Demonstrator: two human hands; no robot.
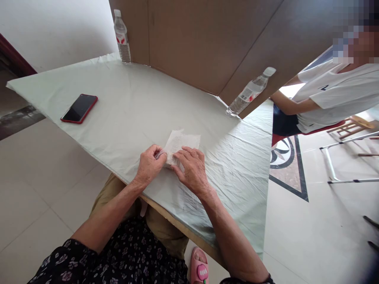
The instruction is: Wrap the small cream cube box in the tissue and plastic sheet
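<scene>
A white paper tissue [182, 142] lies on the pale green table cover [130, 106], partly folded, near the table's front edge. My left hand [149, 165] is closed, pinching the tissue's near left corner between thumb and fingers. My right hand [191, 167] rests on the tissue's near edge with its fingers stretched flat and pressing down. The part of the tissue under both hands is hidden.
A red-cased phone [79, 108] lies at the left of the table. Two plastic water bottles stand at the back, one far left [122, 37] and one right [250, 92], against brown cardboard [207, 39]. Another person in a white shirt [331, 94] sits at the right.
</scene>
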